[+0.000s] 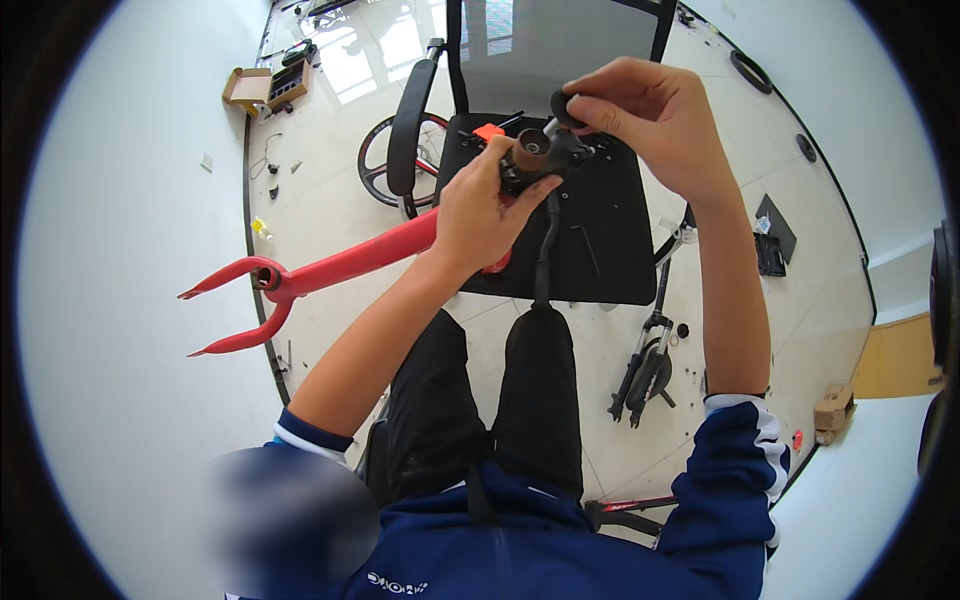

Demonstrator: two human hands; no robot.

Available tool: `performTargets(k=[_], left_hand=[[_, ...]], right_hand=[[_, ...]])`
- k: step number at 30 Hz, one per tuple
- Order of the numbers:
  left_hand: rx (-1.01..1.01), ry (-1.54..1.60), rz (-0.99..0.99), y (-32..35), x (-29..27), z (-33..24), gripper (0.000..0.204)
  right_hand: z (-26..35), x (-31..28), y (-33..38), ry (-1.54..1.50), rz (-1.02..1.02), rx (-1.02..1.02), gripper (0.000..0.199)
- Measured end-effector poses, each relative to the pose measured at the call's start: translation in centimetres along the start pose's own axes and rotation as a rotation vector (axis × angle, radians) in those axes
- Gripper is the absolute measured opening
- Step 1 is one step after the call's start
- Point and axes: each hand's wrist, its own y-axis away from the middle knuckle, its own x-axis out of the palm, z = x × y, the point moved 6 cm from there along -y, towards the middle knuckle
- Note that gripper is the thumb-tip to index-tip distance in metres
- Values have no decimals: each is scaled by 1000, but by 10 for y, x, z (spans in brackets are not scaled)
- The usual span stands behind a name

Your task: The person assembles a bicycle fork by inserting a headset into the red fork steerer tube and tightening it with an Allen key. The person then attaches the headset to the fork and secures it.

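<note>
My left hand (468, 208) is closed around the black end of a red bicycle frame part (365, 252). The part slants down to the left and ends in a two-pronged fork. At the held end a round opening with a brownish rim (532, 144) faces up, beside a black and silver fitting (568, 152). Just above that fitting, my right hand (645, 118) pinches a small black round disc (562, 106) between thumb and fingers. The disc is partly hidden by the fingers, and whether it touches the silver piece I cannot tell.
A black office chair (620, 272) stands in front, with a hex key (587, 250) and an orange item (488, 132) on its seat. Around it on the tiled floor lie a wheel (372, 178), a suspension fork (628, 385), a tyre (750, 72) and an opened cardboard box (245, 88).
</note>
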Motion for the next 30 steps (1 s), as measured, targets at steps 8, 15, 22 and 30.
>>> performTargets(k=[8, 15, 22, 30], left_hand=[[58, 32, -67, 5, -5, -13, 35], [44, 32, -63, 5, -6, -3, 37], [88, 41, -119, 8, -9, -8, 37], [105, -110, -39, 4, 1, -8, 39]], right_hand=[[-9, 16, 7, 83, 62, 111, 16], [14, 20, -3, 470, 95, 39, 14], [31, 26, -3, 589, 177, -126, 11], [47, 55, 9, 1232, 312, -220, 26]])
